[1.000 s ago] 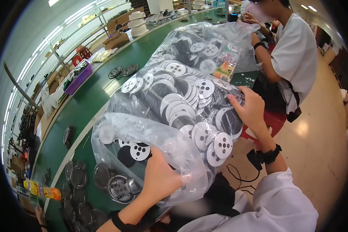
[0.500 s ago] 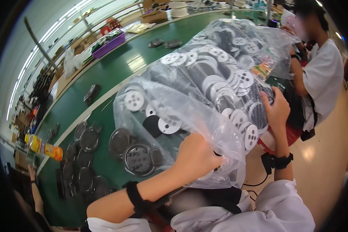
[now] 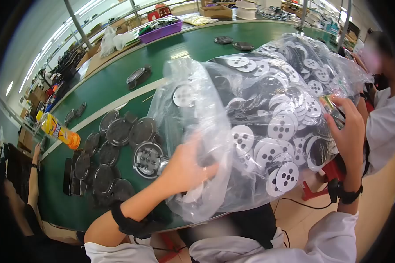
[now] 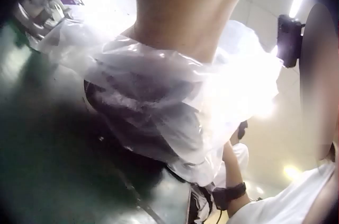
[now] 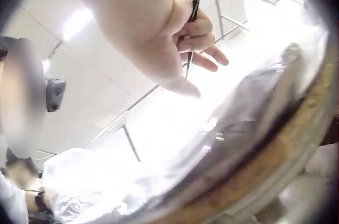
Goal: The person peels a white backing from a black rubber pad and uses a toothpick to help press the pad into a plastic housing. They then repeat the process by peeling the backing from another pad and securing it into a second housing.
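A large clear plastic bag [image 3: 259, 153] lies on the green table, filled with white discs [image 3: 281, 127] punched with dark holes, and black ones. My left hand [image 3: 184, 164] reaches into its raised mouth, the film draped over the fingers; I cannot tell whether they grip anything. In the left wrist view, cloudy plastic [image 4: 153, 97] hides that hand's fingers. My right hand [image 3: 349, 127] is at the bag's right side, thumb near the film. In the right wrist view the curled fingers of my right hand [image 5: 183, 49] hold slim dark tweezers [image 5: 196, 9].
Dark round housings [image 3: 105, 175] crowd the table left of the bag, one with its inside showing [image 3: 147, 160]. An orange drink bottle [image 3: 59, 131] lies at the far left. Across the table is a purple bin [image 3: 162, 31]. Another person [image 3: 384, 109] sits at the right.
The head view has swung, shifting the scene. The bag's mouth film has risen and folded up around my left hand. My right hand stays at the bag's right side.
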The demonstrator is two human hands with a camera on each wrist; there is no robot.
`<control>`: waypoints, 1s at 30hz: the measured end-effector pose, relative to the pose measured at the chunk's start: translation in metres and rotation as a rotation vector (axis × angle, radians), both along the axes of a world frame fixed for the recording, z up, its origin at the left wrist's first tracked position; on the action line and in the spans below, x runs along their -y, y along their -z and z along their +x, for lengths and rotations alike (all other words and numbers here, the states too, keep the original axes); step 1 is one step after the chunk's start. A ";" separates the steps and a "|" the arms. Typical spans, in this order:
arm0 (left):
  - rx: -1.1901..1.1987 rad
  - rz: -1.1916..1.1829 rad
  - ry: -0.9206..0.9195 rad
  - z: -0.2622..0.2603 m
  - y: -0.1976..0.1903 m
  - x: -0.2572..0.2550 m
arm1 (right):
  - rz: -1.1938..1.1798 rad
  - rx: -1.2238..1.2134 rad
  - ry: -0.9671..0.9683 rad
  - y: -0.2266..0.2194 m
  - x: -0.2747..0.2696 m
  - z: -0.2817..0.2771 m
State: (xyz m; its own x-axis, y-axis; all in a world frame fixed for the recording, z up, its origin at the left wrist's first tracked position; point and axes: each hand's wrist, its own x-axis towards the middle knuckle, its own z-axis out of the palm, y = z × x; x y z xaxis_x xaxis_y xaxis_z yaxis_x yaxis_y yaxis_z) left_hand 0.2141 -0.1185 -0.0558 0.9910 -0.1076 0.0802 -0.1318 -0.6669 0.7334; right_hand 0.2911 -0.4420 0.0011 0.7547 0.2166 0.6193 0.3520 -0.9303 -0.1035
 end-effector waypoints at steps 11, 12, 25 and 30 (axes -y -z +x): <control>-0.002 -0.688 -0.310 -0.019 0.023 -0.048 | -0.292 -0.287 -1.342 -0.057 -0.186 -0.010; 0.026 -0.716 -0.321 -0.020 0.024 -0.049 | -0.464 -0.366 -1.257 -0.057 -0.195 -0.007; -0.027 -0.015 -0.433 -0.019 -0.035 -0.064 | -0.299 -0.738 -1.024 -0.017 -0.101 0.007; 0.276 0.466 -0.160 -0.032 -0.040 -0.060 | -0.159 -0.240 -0.940 -0.041 -0.152 -0.001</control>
